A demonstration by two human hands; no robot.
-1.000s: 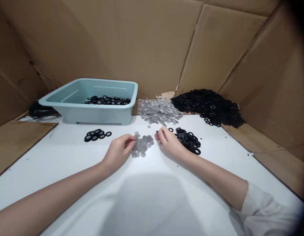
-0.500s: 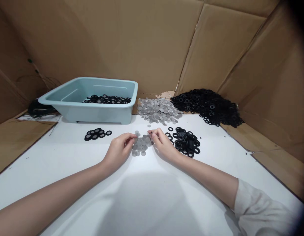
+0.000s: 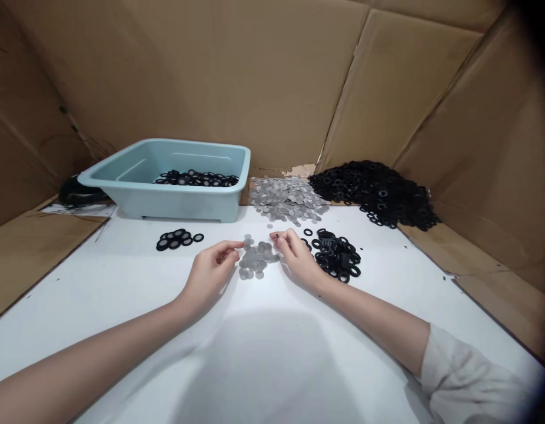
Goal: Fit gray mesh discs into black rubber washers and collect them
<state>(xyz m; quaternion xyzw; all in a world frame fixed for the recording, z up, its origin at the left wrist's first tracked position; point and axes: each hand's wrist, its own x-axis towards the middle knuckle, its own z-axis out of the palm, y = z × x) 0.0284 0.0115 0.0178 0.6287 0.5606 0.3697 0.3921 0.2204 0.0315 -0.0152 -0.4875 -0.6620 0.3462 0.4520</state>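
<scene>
A small heap of grey mesh discs [image 3: 255, 259] lies on the white table [image 3: 272, 353] between my hands. My left hand [image 3: 210, 274] rests at its left edge, fingers curled in a pinch; what it holds, if anything, is too small to name. My right hand [image 3: 296, 256] rests at the heap's right edge, fingers pinched round a small black ring. Just right of that hand lies a small pile of black rubber rings [image 3: 336, 253].
A pale blue tub [image 3: 166, 200] with assembled black rings stands at the back left. A few finished rings [image 3: 178, 239] lie in front of it. A big disc pile [image 3: 285, 199] and a big ring heap [image 3: 374, 189] lie at the back. Cardboard walls [image 3: 272, 76] surround the table.
My right hand moved left from the small ring pile to the right edge of the disc heap. My left hand stayed at the heap's left edge, its fingers shifting slightly.
</scene>
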